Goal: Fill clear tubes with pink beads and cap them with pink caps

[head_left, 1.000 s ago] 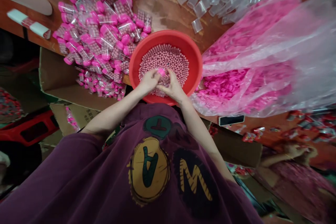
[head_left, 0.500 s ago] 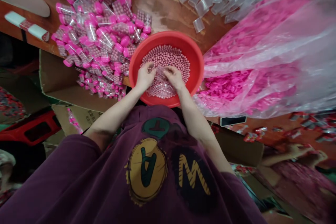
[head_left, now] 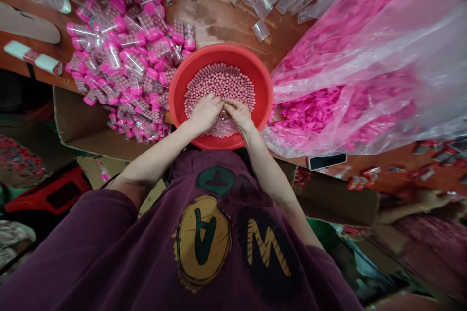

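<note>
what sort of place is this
Probably a small workshop where goods are put together by hand. A red basin of pink beads sits beside a big heap of pink-capped tubes, with a pile of loose clear tubes farther back.

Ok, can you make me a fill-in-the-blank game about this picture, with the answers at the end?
1. The left hand and right hand are over a bowl coloured ____.
2. The caps on the piled, bead-filled jars are coloured ____.
3. The letter on the shirt's yellow patch is ____.
4. Left or right? In the picture, the phone lies to the bowl's ____.

Missing words: red; pink; A; right.
</note>
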{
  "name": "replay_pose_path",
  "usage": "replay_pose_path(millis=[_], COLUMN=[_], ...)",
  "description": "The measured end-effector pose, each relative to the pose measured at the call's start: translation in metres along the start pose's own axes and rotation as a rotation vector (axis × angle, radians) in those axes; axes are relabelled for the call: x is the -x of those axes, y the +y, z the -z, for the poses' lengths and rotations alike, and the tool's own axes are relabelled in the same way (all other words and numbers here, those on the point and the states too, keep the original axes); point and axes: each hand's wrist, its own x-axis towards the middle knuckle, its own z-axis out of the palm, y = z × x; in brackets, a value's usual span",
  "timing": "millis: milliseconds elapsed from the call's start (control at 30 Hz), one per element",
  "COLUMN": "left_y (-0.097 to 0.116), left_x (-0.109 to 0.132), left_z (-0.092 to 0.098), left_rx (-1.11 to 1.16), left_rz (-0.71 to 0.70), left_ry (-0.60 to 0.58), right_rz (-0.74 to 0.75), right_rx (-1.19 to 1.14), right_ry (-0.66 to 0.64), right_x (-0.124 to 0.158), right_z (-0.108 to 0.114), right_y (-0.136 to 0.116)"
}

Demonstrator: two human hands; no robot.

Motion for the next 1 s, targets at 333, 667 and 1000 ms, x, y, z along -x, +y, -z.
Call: replay_pose_path(millis=[333,667,1000], left_y=[-0.023,-0.038,-0.021], left_x=[-0.027,-0.031,-0.079], left_z=[-0.015,-0.023,-0.047], left_rx=[0.395,0.140,0.131], left_rz=[0.053,0.357,0.307], left_ry=[0.082,0.294,0.194], right_rz=[0.253,0.558,0.513], right_rx=[0.237,0.838,1.097], right_ry=[0.058,0.054,-0.048], right_x=[0.013,0.064,0.083], right_z=[0.015,0.027,0.039], right_y=[0.005,-0.006,-0.001])
